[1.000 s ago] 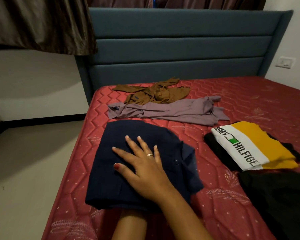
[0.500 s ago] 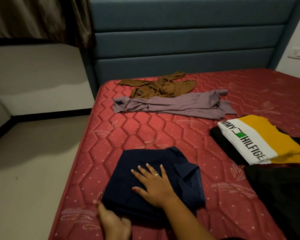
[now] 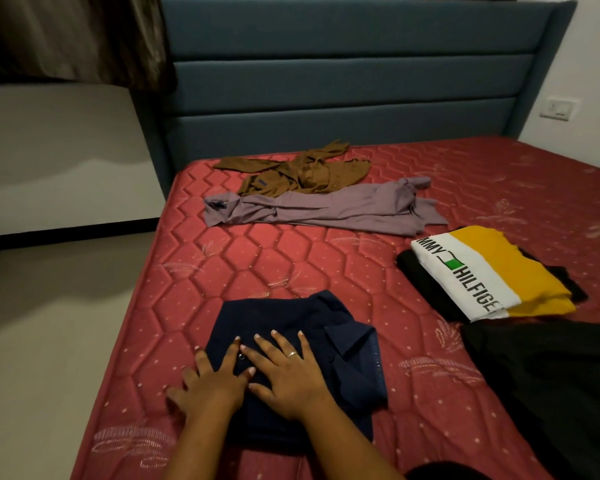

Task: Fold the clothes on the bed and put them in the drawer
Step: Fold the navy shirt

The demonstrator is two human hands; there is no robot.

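Navy shirt under both flat hands

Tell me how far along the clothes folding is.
Done: the yellow and white shirt lies folded. In hand: both hands, left hand and right hand, press flat on the folded navy shirt. Left: brown shirt and grey shirt lie unfolded; no drawer in view.

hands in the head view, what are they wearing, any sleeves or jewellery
Both forearms are bare, with no sleeves in view. The right hand wears a plain silver-coloured ring on one of its fingers. The left hand shows no ring or watch. Some nails look pale, one reddish.
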